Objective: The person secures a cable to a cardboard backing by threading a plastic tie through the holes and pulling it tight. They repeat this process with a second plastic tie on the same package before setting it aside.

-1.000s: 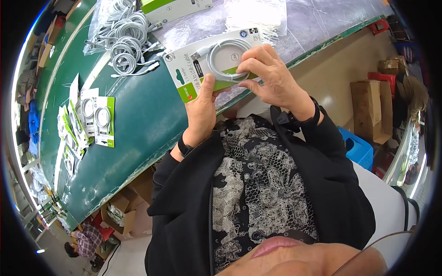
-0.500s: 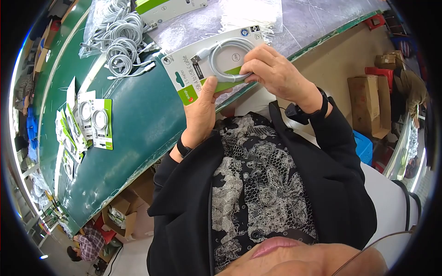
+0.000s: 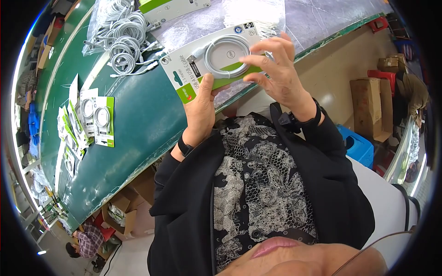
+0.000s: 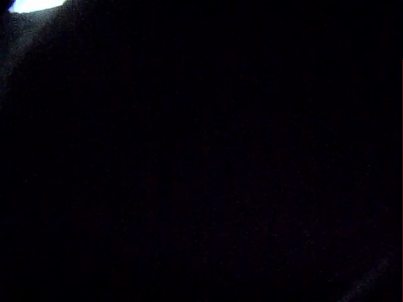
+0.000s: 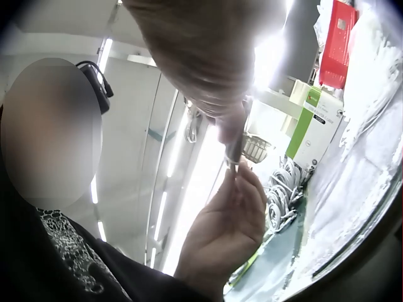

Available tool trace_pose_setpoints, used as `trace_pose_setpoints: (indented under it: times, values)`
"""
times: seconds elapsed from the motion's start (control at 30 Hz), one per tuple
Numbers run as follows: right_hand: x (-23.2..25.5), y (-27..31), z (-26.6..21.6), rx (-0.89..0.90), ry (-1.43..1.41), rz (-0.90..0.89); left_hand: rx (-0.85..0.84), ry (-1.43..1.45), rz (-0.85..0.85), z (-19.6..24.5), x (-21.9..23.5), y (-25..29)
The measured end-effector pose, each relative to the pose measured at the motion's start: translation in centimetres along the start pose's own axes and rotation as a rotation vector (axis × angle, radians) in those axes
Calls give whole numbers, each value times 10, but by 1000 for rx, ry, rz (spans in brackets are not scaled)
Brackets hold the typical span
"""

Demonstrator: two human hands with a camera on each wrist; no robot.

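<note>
A retail card with a coiled grey USB cable (image 3: 229, 38) on its front is tilted up above the table edge in the head view. My left hand (image 3: 200, 103) holds its lower left part, thumb on the printed front and fingers behind. My right hand (image 3: 282, 76) is at the card's right end, its fingers spread and slightly bent. Its index fingertip overlaps the coil, and the thumb is apart below. The right wrist view shows the card nearly edge-on between the left hand (image 5: 223, 233) and the blurred right hand (image 5: 201, 56). Nearly all of the left wrist view is dark.
Several carded cables (image 3: 102, 120) lie on the green table (image 3: 133, 115) at left. Bundled grey cables (image 3: 126, 41) in a plastic bag are farther back, beside a stack of cards (image 3: 175, 10). White ties (image 3: 253, 14) lie on the grey surface. A carton (image 3: 367, 108) stands on the floor at right.
Half a second ago the right fingers and thumb were closed together at the coil and card edge. Now they have spread apart and lifted. The left hand keeps its grip.
</note>
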State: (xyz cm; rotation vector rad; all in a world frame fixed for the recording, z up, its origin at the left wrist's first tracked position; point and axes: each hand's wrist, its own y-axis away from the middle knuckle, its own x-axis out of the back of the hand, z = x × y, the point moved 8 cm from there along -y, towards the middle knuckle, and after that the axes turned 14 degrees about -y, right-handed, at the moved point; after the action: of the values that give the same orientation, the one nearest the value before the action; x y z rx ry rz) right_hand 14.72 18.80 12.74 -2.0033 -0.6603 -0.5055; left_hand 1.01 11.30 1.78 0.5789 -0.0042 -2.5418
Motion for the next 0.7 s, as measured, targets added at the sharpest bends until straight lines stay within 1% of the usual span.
trace_pose_setpoints:
  times: [0.13, 0.27, 0.37, 0.5, 0.6, 0.7]
  values:
    - [-11, 8, -8, 44, 81, 16, 17, -3, -7, -2, -3, 2]
    - [-28, 13, 0, 34, 36, 6, 25, -6, -23, -4, -2, 3]
    - [-37, 13, 8, -23, -68, -5, 32, -2, -23, -6, 1, 1]
    - [-36, 11, 7, -64, -97, 0, 56, 25, -29, -9, 1, 0]
    - [-39, 13, 8, -39, -66, -28, 50, 44, -34, -9, 1, 0]
    - [-44, 16, 8, -17, -38, -61, 8, -8, -69, -12, 1, 1]
